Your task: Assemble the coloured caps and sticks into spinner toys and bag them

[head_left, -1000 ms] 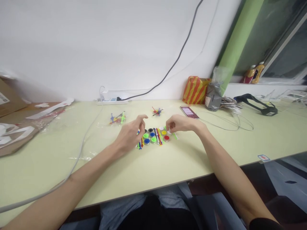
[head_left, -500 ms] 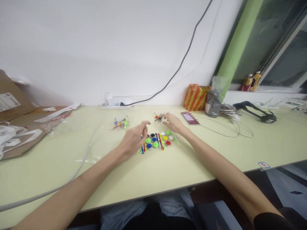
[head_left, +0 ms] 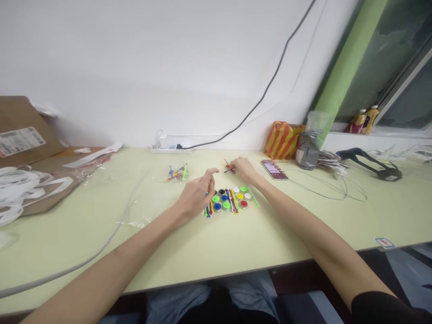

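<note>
My left hand hovers at the left end of the laid-out parts, index finger stretched out, other fingers loosely bent, nothing visible in it. Curled fingertips of my right hand are down at a small pile of coloured plastic sticks; what they pinch is hidden. Between and below the hands lie rows of small round pieces with coloured centres, such as a red one and a blue one. Thin coloured sticks lie side by side among them, and a light green stick lies at the right end.
Another pile of coloured plastic parts sits to the left. A phone lies right of my right hand, near a striped bag. A power strip stands by the wall. Cardboard and a grey cable are at left.
The view has turned slightly left, so everything sits further right. My right hand's fingers have curled down onto the small pile of sticks. The left hand keeps nearly the same pose.
</note>
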Action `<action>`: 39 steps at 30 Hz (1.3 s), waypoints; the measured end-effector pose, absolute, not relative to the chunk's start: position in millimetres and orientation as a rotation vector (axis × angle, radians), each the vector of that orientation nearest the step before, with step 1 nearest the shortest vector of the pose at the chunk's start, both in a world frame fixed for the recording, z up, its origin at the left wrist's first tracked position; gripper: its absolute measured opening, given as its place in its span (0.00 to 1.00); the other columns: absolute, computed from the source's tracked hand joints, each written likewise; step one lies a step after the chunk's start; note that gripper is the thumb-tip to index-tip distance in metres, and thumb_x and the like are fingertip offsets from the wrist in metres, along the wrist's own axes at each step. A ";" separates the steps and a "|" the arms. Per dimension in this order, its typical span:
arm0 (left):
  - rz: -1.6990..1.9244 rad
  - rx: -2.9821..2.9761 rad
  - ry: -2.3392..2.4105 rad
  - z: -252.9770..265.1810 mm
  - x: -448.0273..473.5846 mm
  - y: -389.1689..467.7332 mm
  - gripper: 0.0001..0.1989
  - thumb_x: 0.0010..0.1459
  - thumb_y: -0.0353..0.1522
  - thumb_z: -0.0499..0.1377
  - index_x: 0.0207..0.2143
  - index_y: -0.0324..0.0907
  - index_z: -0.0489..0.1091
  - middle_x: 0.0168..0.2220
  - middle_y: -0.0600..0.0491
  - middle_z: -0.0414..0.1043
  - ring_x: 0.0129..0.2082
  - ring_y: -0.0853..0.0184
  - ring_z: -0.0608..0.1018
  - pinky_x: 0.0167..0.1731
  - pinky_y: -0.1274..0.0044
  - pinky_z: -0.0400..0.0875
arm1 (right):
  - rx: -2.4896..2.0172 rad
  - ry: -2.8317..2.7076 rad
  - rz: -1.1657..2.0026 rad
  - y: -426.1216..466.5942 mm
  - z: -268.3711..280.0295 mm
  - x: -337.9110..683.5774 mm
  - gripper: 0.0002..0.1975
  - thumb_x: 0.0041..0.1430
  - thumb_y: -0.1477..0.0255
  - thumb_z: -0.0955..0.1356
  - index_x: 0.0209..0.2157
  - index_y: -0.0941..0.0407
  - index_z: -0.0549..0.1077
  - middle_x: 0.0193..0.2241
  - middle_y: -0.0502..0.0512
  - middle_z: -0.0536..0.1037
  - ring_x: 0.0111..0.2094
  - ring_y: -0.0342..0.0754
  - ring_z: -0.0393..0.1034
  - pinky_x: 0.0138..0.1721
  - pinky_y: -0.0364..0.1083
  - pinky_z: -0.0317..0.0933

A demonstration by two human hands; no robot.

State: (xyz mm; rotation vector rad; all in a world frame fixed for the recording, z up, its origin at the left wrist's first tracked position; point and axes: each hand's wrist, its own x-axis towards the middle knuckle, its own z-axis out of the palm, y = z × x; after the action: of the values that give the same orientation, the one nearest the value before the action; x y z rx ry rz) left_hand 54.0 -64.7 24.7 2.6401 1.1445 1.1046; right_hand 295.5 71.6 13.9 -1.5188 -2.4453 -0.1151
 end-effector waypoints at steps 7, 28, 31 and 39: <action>1.087 2.633 1.166 25.9 54.6 -65.2 0.22 0.64 0.26 0.48 0.60 0.44 0.54 0.35 0.57 0.71 0.27 0.71 0.72 0.30 0.78 0.62 | -1.412 -2.488 -0.048 66.8 23.7 299.9 0.14 0.61 0.81 0.64 0.46 0.58 0.77 0.45 0.63 0.79 0.49 0.54 0.66 0.49 0.47 0.53; 1.068 2.608 1.259 27.3 61.9 -67.9 0.14 0.71 0.41 0.47 0.51 0.43 0.60 0.38 0.51 0.71 0.35 0.64 0.74 0.35 0.73 0.65 | -0.722 -2.018 0.813 -58.0 48.3 257.3 0.10 0.61 0.63 0.68 0.38 0.53 0.65 0.34 0.51 0.71 0.36 0.46 0.67 0.40 0.45 0.63; 1.079 2.639 1.222 31.2 64.8 -71.9 0.11 0.72 0.39 0.46 0.43 0.43 0.62 0.37 0.51 0.71 0.35 0.64 0.74 0.34 0.74 0.65 | -0.629 -1.958 0.975 -64.6 44.4 255.5 0.15 0.61 0.58 0.70 0.36 0.53 0.63 0.31 0.49 0.69 0.33 0.45 0.64 0.38 0.45 0.62; 1.156 2.618 1.092 35.5 64.8 -77.4 0.12 0.71 0.42 0.49 0.42 0.43 0.63 0.34 0.54 0.69 0.32 0.68 0.72 0.34 0.76 0.64 | -0.545 -1.781 1.233 -75.7 49.8 255.8 0.19 0.61 0.54 0.70 0.34 0.53 0.61 0.31 0.49 0.69 0.33 0.45 0.64 0.37 0.45 0.61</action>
State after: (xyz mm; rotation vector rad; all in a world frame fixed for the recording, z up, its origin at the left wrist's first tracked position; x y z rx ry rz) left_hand 64.8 -77.4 35.5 2.6182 1.0923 1.1562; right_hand 255.8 -75.7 49.8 -0.5448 -1.7811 1.2333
